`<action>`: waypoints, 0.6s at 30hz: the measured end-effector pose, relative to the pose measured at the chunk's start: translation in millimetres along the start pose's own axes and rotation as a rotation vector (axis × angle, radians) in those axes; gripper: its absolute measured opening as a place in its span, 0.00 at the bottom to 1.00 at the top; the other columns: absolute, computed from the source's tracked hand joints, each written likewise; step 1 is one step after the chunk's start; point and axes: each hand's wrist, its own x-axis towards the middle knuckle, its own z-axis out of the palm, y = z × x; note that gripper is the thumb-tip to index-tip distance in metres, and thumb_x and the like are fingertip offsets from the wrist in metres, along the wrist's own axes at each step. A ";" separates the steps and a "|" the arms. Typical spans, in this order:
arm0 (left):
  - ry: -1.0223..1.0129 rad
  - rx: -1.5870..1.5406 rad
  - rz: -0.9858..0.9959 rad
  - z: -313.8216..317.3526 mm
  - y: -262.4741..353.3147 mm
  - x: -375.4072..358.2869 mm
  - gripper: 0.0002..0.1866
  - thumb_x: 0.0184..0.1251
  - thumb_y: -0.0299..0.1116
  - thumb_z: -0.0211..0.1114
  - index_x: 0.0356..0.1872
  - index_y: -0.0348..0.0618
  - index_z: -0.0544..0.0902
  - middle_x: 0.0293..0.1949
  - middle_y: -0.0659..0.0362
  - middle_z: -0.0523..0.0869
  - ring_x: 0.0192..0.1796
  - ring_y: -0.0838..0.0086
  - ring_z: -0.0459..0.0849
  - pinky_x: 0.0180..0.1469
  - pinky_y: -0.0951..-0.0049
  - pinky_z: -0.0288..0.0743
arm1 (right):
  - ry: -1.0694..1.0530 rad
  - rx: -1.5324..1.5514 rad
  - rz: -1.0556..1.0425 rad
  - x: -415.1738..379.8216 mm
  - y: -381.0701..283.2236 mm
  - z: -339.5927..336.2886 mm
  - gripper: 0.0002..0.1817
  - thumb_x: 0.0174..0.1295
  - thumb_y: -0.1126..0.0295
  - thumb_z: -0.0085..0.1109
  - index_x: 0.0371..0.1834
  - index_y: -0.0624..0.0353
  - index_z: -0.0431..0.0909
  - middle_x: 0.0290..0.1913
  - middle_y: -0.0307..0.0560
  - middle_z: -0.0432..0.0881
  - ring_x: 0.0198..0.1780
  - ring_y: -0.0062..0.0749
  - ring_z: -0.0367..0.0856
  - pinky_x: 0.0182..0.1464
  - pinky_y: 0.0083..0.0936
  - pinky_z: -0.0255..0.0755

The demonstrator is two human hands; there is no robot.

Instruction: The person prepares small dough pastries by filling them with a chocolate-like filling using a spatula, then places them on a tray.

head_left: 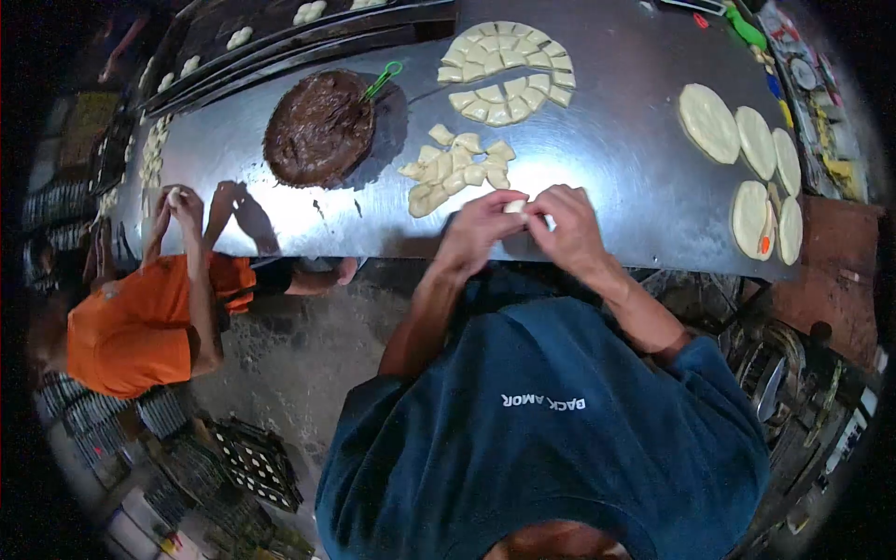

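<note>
A small piece of dough (515,206) is pinched between my two hands over the table's near edge. My left hand (478,231) has it at the fingertips, with thumb and fingers closed. From the other side, the closed fingers of my right hand (566,230) press on the same piece. Just beyond my hands lies a loose cluster of cut dough pieces (455,173). Farther back is a flat round of dough (504,56), cut into many small blocks. To the left stands a bowl of brown filling (317,131) with a green-handled utensil (385,78) in it.
Several flat dough ovals (709,121) lie at the right end of the metal table (616,140), an orange-tipped tool (765,245) on one. At left, a co-worker in an orange shirt (140,327) handles dough. Trays (308,35) line the back left; a dough-filled tray (254,462) stands lower left.
</note>
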 end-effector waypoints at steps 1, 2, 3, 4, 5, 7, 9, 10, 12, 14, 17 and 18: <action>-0.029 -0.042 0.001 2.8 -18.1 6.2 0.23 0.62 0.24 0.63 0.58 0.30 0.73 0.46 0.56 0.81 0.45 0.75 0.81 0.51 0.77 0.75 | 0.013 -0.071 0.017 -7.2 18.8 1.0 0.04 0.50 0.72 0.61 0.28 0.55 0.76 0.28 0.41 0.77 0.34 0.37 0.76 0.38 0.35 0.63; 0.030 0.208 0.049 7.8 -29.8 9.4 0.24 0.62 0.25 0.64 0.60 0.32 0.72 0.48 0.55 0.81 0.44 0.74 0.81 0.49 0.75 0.76 | 0.028 -0.147 0.038 -14.5 38.6 3.3 0.04 0.51 0.73 0.61 0.28 0.55 0.76 0.28 0.41 0.77 0.34 0.39 0.76 0.38 0.36 0.64; 0.145 0.505 0.084 4.1 -35.8 8.4 0.25 0.62 0.26 0.65 0.61 0.34 0.72 0.48 0.53 0.81 0.44 0.73 0.82 0.49 0.74 0.76 | 0.067 -0.252 0.043 -23.7 62.7 8.8 0.04 0.51 0.73 0.61 0.28 0.55 0.76 0.28 0.42 0.78 0.34 0.40 0.76 0.38 0.36 0.64; 0.242 0.803 0.116 -1.9 -43.5 9.2 0.26 0.61 0.28 0.66 0.61 0.36 0.72 0.49 0.52 0.81 0.43 0.72 0.82 0.48 0.73 0.76 | 0.110 -0.369 0.057 -35.7 79.5 11.2 0.03 0.51 0.73 0.61 0.28 0.55 0.76 0.29 0.42 0.78 0.33 0.42 0.76 0.38 0.37 0.64; 0.313 0.774 0.358 -35.1 -71.0 15.8 0.27 0.59 0.31 0.68 0.61 0.40 0.73 0.50 0.49 0.81 0.42 0.68 0.83 0.47 0.71 0.77 | -0.136 -0.474 0.174 -47.3 80.7 6.1 0.02 0.52 0.74 0.59 0.29 0.57 0.77 0.29 0.45 0.79 0.34 0.43 0.77 0.39 0.39 0.65; 0.568 0.689 0.504 -53.0 -37.6 -5.3 0.20 0.59 0.31 0.66 0.54 0.38 0.78 0.48 0.48 0.82 0.49 0.60 0.82 0.51 0.66 0.75 | 0.006 -0.511 0.000 -80.6 81.0 8.4 0.03 0.53 0.74 0.58 0.29 0.58 0.79 0.30 0.49 0.80 0.35 0.44 0.78 0.38 0.41 0.65; 0.675 1.161 0.578 -97.7 -21.6 -3.9 0.16 0.60 0.33 0.62 0.49 0.38 0.79 0.47 0.45 0.82 0.52 0.56 0.79 0.54 0.63 0.72 | 0.130 -0.551 -0.087 -87.5 72.2 0.8 0.03 0.53 0.74 0.58 0.30 0.59 0.80 0.31 0.50 0.81 0.35 0.44 0.78 0.38 0.42 0.65; 0.715 1.629 0.612 -85.2 2.5 -13.4 0.16 0.60 0.34 0.61 0.48 0.38 0.80 0.47 0.44 0.81 0.52 0.55 0.79 0.54 0.63 0.72 | -0.043 -0.460 0.138 -83.8 71.6 -3.8 0.04 0.53 0.75 0.57 0.31 0.58 0.81 0.32 0.50 0.81 0.35 0.44 0.78 0.40 0.41 0.66; 0.680 1.668 0.490 -98.3 4.6 -0.3 0.16 0.60 0.34 0.62 0.48 0.38 0.79 0.46 0.45 0.82 0.48 0.54 0.80 0.51 0.65 0.73 | -0.046 -0.286 0.292 -55.3 66.1 -6.9 0.06 0.56 0.77 0.55 0.33 0.57 0.81 0.35 0.50 0.81 0.37 0.46 0.78 0.44 0.41 0.68; 0.681 1.705 0.363 -102.8 6.7 -2.5 0.17 0.59 0.34 0.62 0.47 0.37 0.79 0.45 0.45 0.82 0.45 0.53 0.81 0.48 0.67 0.74 | 0.147 -0.054 0.195 -29.4 73.4 14.7 0.05 0.57 0.77 0.54 0.32 0.57 0.81 0.34 0.51 0.81 0.39 0.48 0.78 0.45 0.40 0.67; 0.844 1.160 0.235 -110.8 32.3 -14.2 0.13 0.61 0.33 0.62 0.43 0.36 0.78 0.36 0.53 0.85 0.39 0.63 0.84 0.41 0.71 0.76 | -0.090 -0.133 0.086 -73.9 106.2 19.4 0.04 0.59 0.75 0.55 0.34 0.57 0.80 0.35 0.48 0.79 0.41 0.44 0.75 0.45 0.39 0.67; 0.787 0.707 0.427 -158.3 16.6 -17.8 0.11 0.65 0.31 0.62 0.45 0.36 0.77 0.36 0.55 0.84 0.40 0.70 0.84 0.39 0.73 0.78 | -0.077 -0.118 -0.045 -81.2 123.3 7.9 0.04 0.59 0.73 0.55 0.35 0.57 0.80 0.35 0.48 0.78 0.40 0.42 0.74 0.44 0.39 0.66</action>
